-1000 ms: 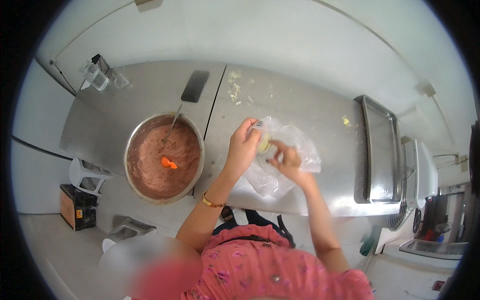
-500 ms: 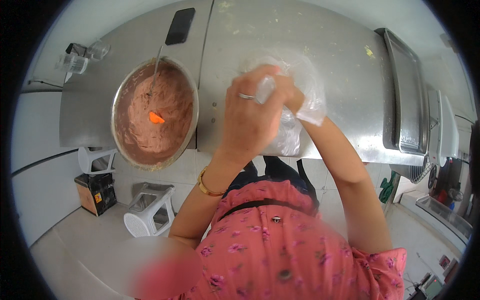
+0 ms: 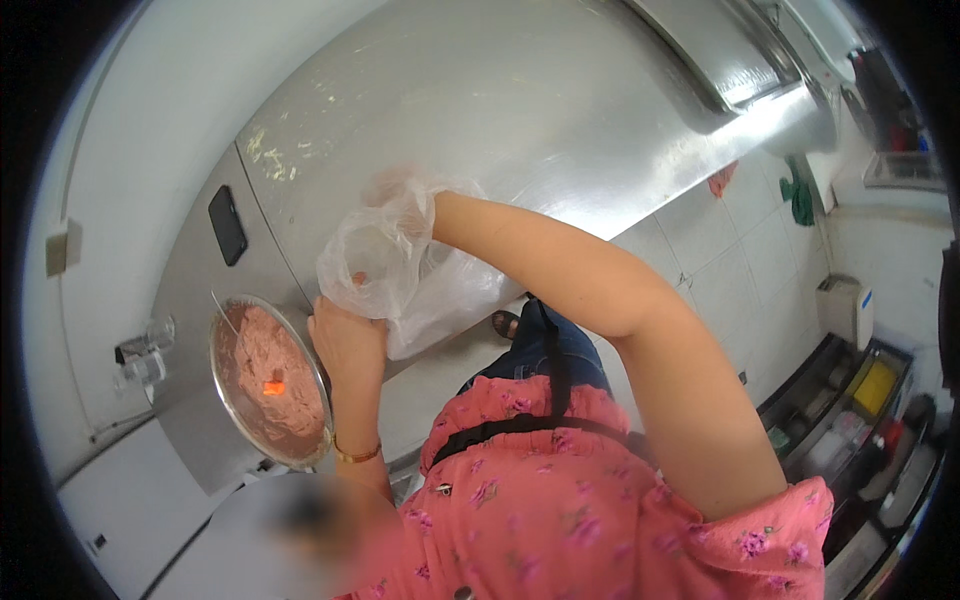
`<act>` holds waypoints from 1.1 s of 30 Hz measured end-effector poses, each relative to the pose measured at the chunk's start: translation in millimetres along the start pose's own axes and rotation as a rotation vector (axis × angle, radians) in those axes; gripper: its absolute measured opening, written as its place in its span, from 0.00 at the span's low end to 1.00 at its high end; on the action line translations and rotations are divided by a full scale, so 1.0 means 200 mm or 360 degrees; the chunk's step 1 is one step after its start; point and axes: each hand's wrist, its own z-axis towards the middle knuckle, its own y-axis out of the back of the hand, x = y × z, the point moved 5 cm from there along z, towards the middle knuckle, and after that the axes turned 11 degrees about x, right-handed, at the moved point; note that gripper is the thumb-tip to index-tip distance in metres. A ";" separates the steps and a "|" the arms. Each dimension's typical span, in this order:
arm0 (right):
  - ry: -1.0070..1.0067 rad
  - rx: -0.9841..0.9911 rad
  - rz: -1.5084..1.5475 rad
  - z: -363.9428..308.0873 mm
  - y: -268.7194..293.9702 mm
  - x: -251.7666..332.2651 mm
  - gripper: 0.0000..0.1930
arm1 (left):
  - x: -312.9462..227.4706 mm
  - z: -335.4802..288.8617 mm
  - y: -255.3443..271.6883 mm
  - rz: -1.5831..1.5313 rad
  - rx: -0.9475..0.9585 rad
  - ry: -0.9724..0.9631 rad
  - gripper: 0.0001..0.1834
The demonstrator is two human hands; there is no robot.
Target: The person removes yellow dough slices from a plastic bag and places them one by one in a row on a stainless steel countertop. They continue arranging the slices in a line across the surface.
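Observation:
A thin clear plastic bag (image 3: 440,300) is spread between my two hands at the table's near edge, its mouth gathered in loose folds. My left hand (image 3: 347,345) grips the bag's rim, with a fingertip showing through the film. A gold bracelet is on that wrist. My right hand (image 3: 395,187) is at the bag's far side, covered by film and smeared by motion, so its fingers are unclear. Just left of my left hand stands a metal bowl (image 3: 325,395) of pinkish-brown paste (image 3: 265,350). A small orange piece (image 3: 274,388) and a thin metal handle (image 3: 225,312) are in it.
The steel table (image 3: 480,110) has yellowish smears at its far left. A black phone (image 3: 228,225) lies beyond the bowl. Clear plastic containers (image 3: 145,365) stand at the left edge, a metal tray (image 3: 720,50) at the far right. Black crates (image 3: 840,400) are on the right.
My hands have moved apart and to the left, and the bag is now opened out between them. My view has swung, bringing the floor and crates at right into sight.

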 end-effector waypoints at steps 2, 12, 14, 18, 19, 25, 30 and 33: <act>0.0273 -0.0450 0.0363 -0.08 0.00 0.00 0.17 | 0.01 0.03 -0.02 -0.0636 0.0198 0.0055 0.20; 0.0054 -0.0600 0.0181 -0.48 0.19 0.04 0.17 | -0.05 0.14 -0.30 -0.1657 0.0657 0.0137 0.28; -0.0397 0.0174 0.0168 -0.49 0.24 0.05 0.17 | -0.11 0.16 -0.37 -0.1965 0.0765 0.0160 0.30; -0.0698 0.0186 0.0014 -0.70 0.48 0.15 0.21 | -0.34 0.12 -0.40 -0.2779 0.0694 -0.0043 0.27; -0.0856 0.0264 0.0044 -0.77 0.51 0.16 0.23 | -0.38 0.12 -0.39 -0.2854 0.0727 -0.0006 0.28; -0.0569 -0.0154 -0.0037 -1.04 0.67 0.26 0.21 | -0.59 0.07 -0.41 -0.3112 0.0969 -0.0024 0.29; -0.0625 -0.0244 0.0273 -1.37 0.73 0.21 0.23 | -0.84 -0.01 -0.46 -0.2980 0.1051 -0.0313 0.30; -0.0657 -0.0286 0.0283 -1.64 0.79 0.18 0.25 | -1.10 -0.04 -0.50 -0.2872 0.1043 -0.0348 0.31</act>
